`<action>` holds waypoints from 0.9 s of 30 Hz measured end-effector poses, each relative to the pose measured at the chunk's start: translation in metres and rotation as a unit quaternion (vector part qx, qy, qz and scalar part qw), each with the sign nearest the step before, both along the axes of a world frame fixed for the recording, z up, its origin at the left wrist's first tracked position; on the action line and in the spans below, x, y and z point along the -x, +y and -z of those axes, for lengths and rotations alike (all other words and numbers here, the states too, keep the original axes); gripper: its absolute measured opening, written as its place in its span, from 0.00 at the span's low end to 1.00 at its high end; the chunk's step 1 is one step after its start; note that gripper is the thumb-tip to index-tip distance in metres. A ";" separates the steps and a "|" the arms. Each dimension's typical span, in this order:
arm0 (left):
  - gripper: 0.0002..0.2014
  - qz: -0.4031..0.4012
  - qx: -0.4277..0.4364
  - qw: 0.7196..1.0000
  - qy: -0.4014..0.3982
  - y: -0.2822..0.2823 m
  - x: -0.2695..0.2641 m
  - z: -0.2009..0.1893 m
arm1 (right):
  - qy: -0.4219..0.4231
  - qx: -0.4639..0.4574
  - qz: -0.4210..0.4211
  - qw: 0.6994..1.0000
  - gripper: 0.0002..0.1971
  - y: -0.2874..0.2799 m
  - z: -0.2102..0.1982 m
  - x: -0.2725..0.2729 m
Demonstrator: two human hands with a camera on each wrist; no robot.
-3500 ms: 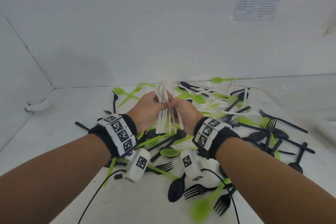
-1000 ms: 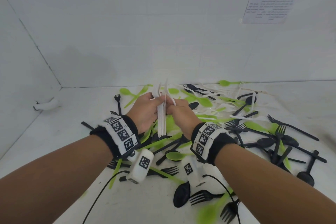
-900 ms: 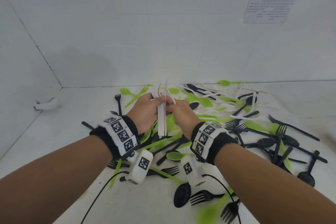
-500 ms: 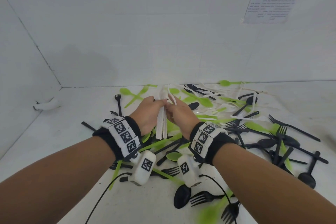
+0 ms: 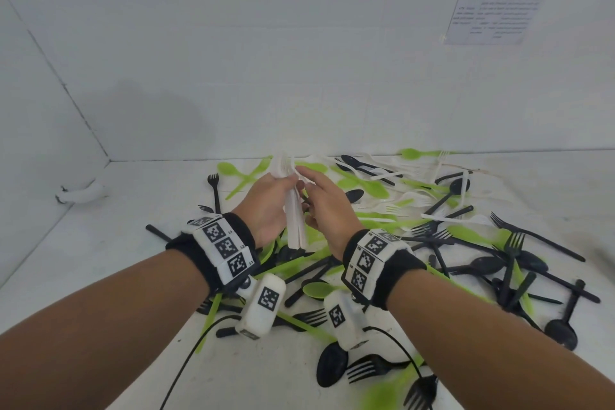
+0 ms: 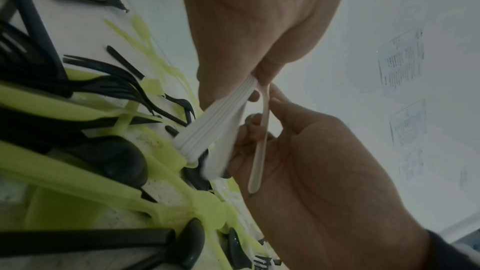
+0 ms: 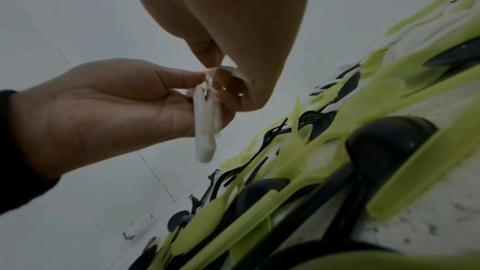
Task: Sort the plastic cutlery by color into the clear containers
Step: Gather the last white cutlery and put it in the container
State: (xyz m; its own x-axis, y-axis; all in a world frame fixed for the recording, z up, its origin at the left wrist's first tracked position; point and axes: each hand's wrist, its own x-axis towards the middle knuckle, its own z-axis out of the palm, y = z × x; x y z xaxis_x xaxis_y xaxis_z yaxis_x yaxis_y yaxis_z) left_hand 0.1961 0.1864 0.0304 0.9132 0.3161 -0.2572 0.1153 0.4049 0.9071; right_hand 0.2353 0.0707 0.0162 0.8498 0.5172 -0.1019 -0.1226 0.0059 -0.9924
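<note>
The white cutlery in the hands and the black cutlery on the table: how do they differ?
The white cutlery is gathered into one neat upright bundle; the black cutlery lies scattered flat. The white is gripped by the left hand, with the right hand at it; the black is untouched and tangled with green pieces. Both are plastic.

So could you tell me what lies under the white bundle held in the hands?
Under the white bundle: green and black cutlery piled on the table. The wrists hide more of it.
</note>
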 end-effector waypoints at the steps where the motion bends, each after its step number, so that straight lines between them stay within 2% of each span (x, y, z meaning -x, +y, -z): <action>1: 0.13 -0.005 -0.006 1.000 0.001 0.000 -0.001 0.000 | -0.018 -0.003 -0.001 1.000 0.19 0.001 0.001 0.000; 6: 0.13 0.007 0.002 1.000 -0.014 0.004 0.002 -0.002 | -0.061 0.012 -0.012 0.998 0.19 0.009 -0.002 0.001; 13: 0.09 -0.032 0.044 0.998 -0.033 0.012 0.000 -0.001 | -0.036 -0.025 0.054 0.998 0.18 0.010 0.003 -0.006; 19: 0.10 -0.011 0.048 0.998 -0.043 0.012 0.000 -0.001 | -0.099 0.009 0.000 0.995 0.18 0.014 0.001 -0.003; 23: 0.10 0.020 0.033 0.999 -0.034 0.017 0.002 -0.003 | -0.033 -0.024 -0.046 0.998 0.19 0.010 0.002 -0.003; 27: 0.10 0.026 0.020 0.999 -0.032 0.020 0.004 -0.001 | -0.014 -0.053 -0.050 0.997 0.20 0.010 0.003 -0.004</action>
